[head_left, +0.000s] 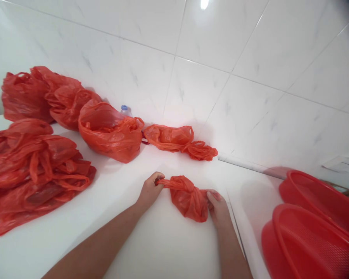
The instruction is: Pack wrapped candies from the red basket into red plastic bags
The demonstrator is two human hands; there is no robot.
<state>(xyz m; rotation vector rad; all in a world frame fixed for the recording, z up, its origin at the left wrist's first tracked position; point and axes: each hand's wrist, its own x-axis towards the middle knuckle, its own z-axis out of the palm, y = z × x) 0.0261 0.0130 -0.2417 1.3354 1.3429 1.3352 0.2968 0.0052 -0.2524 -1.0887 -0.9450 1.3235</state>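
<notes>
A crumpled red plastic bag [189,203] is stretched between my two hands over the white table, with a twisted, knot-like gather across its top. My left hand [151,190] pinches one narrow twisted end. On the other side, my right hand [218,205] grips the opposite end, its thumb in front. Part of what the right fingers hold is hidden behind the bag. Just beyond lies a small bunched red bag [202,150], beside another open red bag [168,136] near the wall.
A heap of loose red bags [37,166] spreads on the left. Filled red bags [110,133] line the tiled wall, with a blue-capped bottle [124,109] behind. Red plastic baskets [314,240] stand at the right, past a seam in the white surface.
</notes>
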